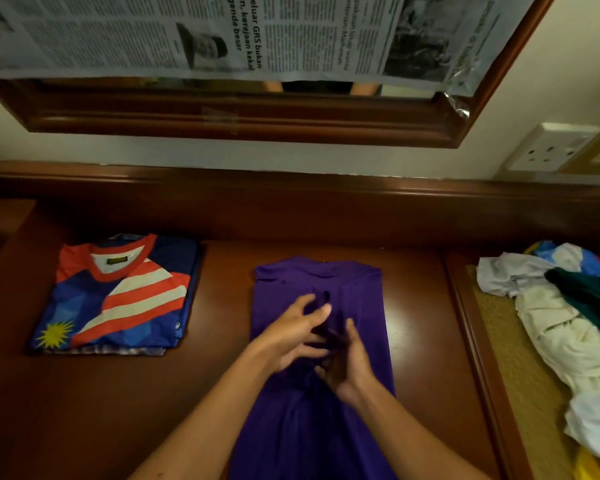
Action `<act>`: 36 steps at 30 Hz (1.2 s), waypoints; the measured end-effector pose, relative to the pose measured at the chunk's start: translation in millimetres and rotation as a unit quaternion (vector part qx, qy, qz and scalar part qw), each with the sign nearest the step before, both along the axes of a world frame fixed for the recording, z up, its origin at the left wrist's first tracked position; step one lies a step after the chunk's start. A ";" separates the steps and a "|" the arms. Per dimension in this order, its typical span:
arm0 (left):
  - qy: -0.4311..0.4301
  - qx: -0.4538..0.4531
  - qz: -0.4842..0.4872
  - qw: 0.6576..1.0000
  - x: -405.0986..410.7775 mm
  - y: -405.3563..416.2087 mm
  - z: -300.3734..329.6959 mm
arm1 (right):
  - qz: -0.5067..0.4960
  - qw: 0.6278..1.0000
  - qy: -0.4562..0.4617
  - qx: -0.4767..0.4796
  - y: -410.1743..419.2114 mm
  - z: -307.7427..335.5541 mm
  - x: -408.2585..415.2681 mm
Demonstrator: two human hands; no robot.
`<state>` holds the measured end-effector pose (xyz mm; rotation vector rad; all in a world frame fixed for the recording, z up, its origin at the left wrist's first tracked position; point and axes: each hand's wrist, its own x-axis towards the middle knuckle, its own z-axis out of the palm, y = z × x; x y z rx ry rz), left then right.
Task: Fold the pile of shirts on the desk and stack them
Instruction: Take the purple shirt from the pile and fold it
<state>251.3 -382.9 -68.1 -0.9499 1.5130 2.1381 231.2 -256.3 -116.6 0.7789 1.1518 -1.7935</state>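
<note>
**Both hands meet on the purple shirt**

The purple shirt (354, 292) lies lengthwise at the middle of the tabletop (222, 375), sides folded in, collar away from the person. The left hand (291, 336) and right hand (349, 365) are on its middle, fingers loosely spread; motion blur hides whether they pinch cloth. A folded flag-pattern shirt (118, 296) tops the stack at left; unfolded shirts (565, 327) are heaped at right.

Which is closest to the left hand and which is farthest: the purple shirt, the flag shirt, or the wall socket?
1. The purple shirt, right under the left hand, in the middle of the desk.
2. The flag shirt, folded, off to the left on the desk.
3. The wall socket, up on the wall at the far right.
</note>
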 end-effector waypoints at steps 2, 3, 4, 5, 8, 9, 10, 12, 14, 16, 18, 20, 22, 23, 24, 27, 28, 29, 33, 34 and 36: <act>-0.012 0.213 0.008 0.977 -4.2 1.7 11.6 | -0.059 0.997 -0.031 -0.048 19.7 -3.1 -10.4; -0.009 0.244 0.019 0.970 -6.2 -1.1 10.4 | -0.084 0.993 -0.038 -0.071 29.2 -4.2 -15.6; -0.008 0.246 0.038 0.969 -8.5 -5.1 6.2 | -0.097 0.991 -0.040 -0.087 37.1 -3.7 -19.7; -0.006 0.220 0.055 0.974 -10.8 -7.0 3.1 | -0.094 0.992 -0.041 -0.074 42.5 -6.5 -23.6; -0.004 0.004 0.019 1.000 -21.7 -8.5 -19.5 | 0.012 0.999 0.004 0.037 44.9 -1.7 -28.1; 0.005 -0.082 -0.022 0.996 -26.4 -8.2 -25.1 | 0.050 0.995 0.025 0.088 44.9 -5.9 -28.7; 0.021 -0.151 -0.068 0.986 -31.4 -8.4 -30.8 | 0.082 0.987 0.044 0.135 44.7 -10.8 -28.1; 0.055 -0.232 -0.164 0.957 -43.6 -6.2 -41.9 | 0.147 0.966 0.079 0.199 45.0 -17.5 -28.8; 0.061 -0.254 -0.247 0.933 -55.2 -0.2 -48.7 | 0.185 0.949 0.106 0.231 44.2 -8.1 -26.7; 0.047 -0.238 -0.302 0.922 -65.1 8.3 -50.3 | 0.225 0.932 0.146 0.245 46.8 8.8 -23.5; 0.034 -0.225 -0.340 0.913 -75.9 15.1 -51.7 | 0.230 0.927 0.196 0.223 52.8 15.2 -25.6; 0.032 -0.234 -0.362 0.902 -86.7 18.6 -53.8 | 0.204 0.932 0.216 0.206 57.8 19.0 -30.1; 0.025 -0.257 -0.383 0.887 -95.4 21.8 -57.2 | 0.176 0.939 0.200 0.218 65.4 15.4 -36.4; 0.024 -0.267 -0.387 0.883 -97.8 23.0 -59.7 | 0.176 0.940 0.180 0.231 68.7 14.2 -37.2; 0.025 -0.273 -0.385 0.882 -99.1 23.1 -62.0 | 0.183 0.939 0.155 0.247 71.5 12.5 -37.0; 0.036 -0.290 -0.371 0.881 -96.4 16.9 -70.8 | 0.230 0.916 0.127 0.305 77.7 1.6 -30.8; 0.044 -0.301 -0.360 0.882 -93.6 13.4 -74.6 | 0.244 0.904 0.135 0.324 79.3 -2.6 -28.8; 0.054 -0.316 -0.343 0.883 -90.1 10.3 -77.3 | 0.251 0.895 0.146 0.338 80.7 -6.0 -27.0; 0.049 -0.467 -0.273 0.840 -75.0 -3.6 -78.6 | 0.290 0.850 0.211 0.386 86.6 1.1 -20.7; 0.038 -0.502 -0.275 0.819 -72.0 -6.7 -78.0 | 0.326 0.808 0.254 0.419 87.7 3.7 -19.2; 0.018 -0.522 -0.292 0.802 -69.4 -11.0 -79.3 | 0.403 0.697 0.362 0.470 87.3 7.9 -13.8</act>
